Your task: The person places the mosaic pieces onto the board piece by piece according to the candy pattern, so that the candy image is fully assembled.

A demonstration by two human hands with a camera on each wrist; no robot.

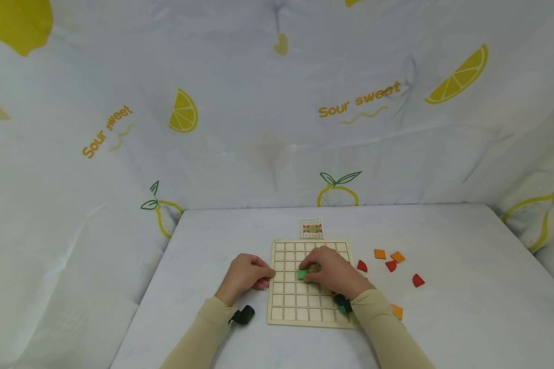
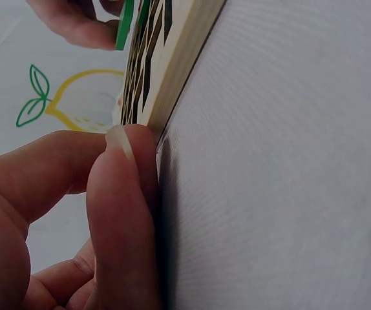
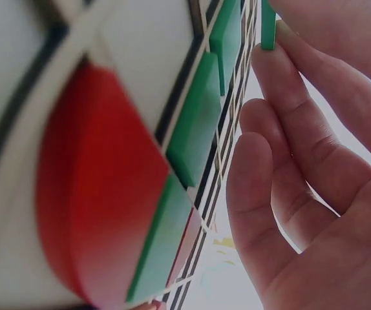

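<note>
A wooden grid board (image 1: 283,313) lies flat on the table. My right hand (image 1: 336,272) is over its middle and pinches a green square tile (image 1: 301,274) between thumb and fingers. In the right wrist view that tile (image 3: 268,27) stands on edge at the fingertips, just off the grid. Beneath the hand, several green tiles (image 3: 197,123) and a red quarter-round piece (image 3: 95,187) sit in the board's cells; the forearm hides most of them in the head view. At the board's left edge, my left hand (image 1: 246,274) pinches the rim (image 2: 172,77) between thumb and index finger.
Beyond the board lies a small pattern card (image 1: 311,228). To the right are scattered orange squares (image 1: 380,253) and red quarter-round pieces (image 1: 418,280). Another orange square (image 1: 397,311) lies beside the right sleeve. A lemon-print cloth (image 1: 258,128) hangs behind the table.
</note>
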